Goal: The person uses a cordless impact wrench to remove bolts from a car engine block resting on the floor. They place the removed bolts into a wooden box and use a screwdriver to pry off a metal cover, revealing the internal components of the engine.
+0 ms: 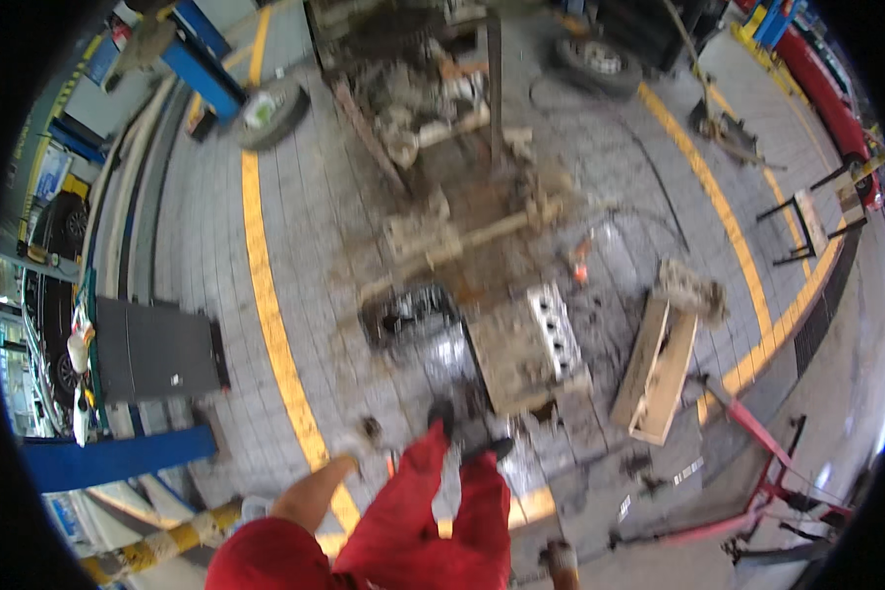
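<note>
My left forearm reaches forward from the red sleeve, and my left hand, small, dark and blurred, is over the tiled floor beside my left leg. My right hand shows low in the picture, right of my red trousers, also dark and blurred. I cannot make out the fingers of either hand or anything in them. Ahead of my feet lies a brown board or cardboard sheet, with a silver metal engine part pierced by a row of holes at its right side. A black oily pan is left of it.
A long wooden box lies at right, a dirty metal block at its far end. A red wheeled frame stands beyond. Dismantled vehicle parts are far ahead, between two wheels. A dark grey cabinet stands left.
</note>
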Tool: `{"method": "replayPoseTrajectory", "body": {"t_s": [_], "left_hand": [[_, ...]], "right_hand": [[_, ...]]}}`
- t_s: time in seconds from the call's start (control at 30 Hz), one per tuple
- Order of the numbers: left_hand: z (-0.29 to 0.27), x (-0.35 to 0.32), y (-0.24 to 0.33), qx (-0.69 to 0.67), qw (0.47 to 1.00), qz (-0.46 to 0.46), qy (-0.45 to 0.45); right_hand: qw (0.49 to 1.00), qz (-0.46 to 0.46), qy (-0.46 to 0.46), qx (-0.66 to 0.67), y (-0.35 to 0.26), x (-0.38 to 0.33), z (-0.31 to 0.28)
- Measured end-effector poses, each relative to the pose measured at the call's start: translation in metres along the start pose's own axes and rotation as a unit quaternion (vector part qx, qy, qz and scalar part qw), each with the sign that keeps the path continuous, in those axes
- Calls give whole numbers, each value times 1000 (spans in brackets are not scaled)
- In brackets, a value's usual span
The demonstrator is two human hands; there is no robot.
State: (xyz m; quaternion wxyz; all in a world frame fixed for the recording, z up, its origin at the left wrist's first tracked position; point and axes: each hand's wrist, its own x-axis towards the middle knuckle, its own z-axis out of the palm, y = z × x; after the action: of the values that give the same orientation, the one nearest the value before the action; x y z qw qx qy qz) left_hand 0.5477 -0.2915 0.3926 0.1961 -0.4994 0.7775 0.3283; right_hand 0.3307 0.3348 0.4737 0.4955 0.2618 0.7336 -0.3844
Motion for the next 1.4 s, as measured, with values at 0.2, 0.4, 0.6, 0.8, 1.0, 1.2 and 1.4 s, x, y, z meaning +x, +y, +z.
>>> {"method": "replayPoseTrajectory", "body": {"t_s": [0.2,0.4,0.6,0.8,1.0,1.2,1.4], "left_hand": [[-7,-116,-50,-12,992,-116,-56],[35,-185,-23,-119,975,-157,-106],[84,-260,-47,-302,929,-208,-46],[118,-368,-97,-431,842,-325,-20],[179,-446,-157,-435,831,-340,-62],[203,-464,-144,-682,635,-358,-52],[182,-458,-157,-619,700,-352,-52]], "right_hand": [[996,26,12,89,-66,-38,2],[999,3,41,24,-64,-64,-56],[999,-21,14,-47,-80,-60,-79],[998,-10,-49,-50,-101,-49,-64],[985,92,40,-141,-150,-64,-21],[982,-43,-39,-180,-134,-61,-21],[981,4,-19,-195,-104,-92,-6]]}}
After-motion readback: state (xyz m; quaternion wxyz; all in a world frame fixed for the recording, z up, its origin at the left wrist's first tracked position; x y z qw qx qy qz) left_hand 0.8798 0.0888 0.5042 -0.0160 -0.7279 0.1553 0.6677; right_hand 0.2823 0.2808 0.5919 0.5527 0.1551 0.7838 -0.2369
